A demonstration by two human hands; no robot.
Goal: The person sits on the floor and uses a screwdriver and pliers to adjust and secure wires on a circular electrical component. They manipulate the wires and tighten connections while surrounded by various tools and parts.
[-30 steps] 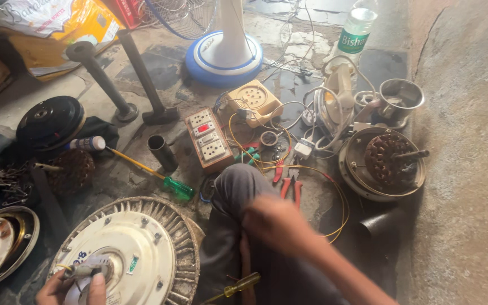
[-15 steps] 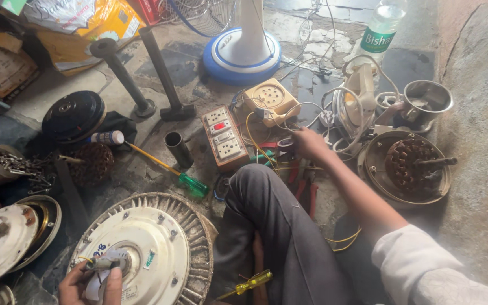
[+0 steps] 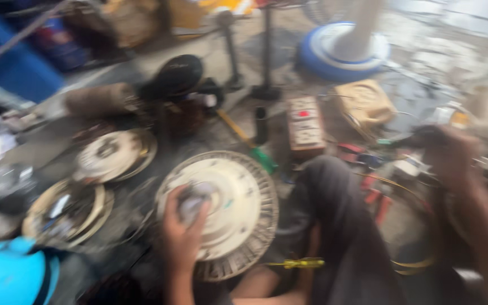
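The view is blurred by motion. My left hand (image 3: 183, 226) presses a small grey cloth-like wad (image 3: 194, 199) onto the hub of a round white fan motor cover (image 3: 238, 192) lying on the floor. My right hand (image 3: 452, 155) reaches far right among the wires and holds a dark object (image 3: 419, 135); what it is cannot be made out. My knee in dark trousers (image 3: 334, 209) sits between both hands.
A switch-and-socket board (image 3: 305, 125), a beige round-dial box (image 3: 364, 103), a blue-and-white fan base (image 3: 343, 51), two black stands (image 3: 266, 56), a green-handled screwdriver (image 3: 249, 141), a yellow screwdriver (image 3: 296, 263), other motor plates (image 3: 111, 155) and a light blue object (image 3: 7, 277) crowd the floor.
The camera has swung left and blurred. My right hand has moved further right, from near the socket board to the clutter of wires. My left hand stays on the fan cover hub.
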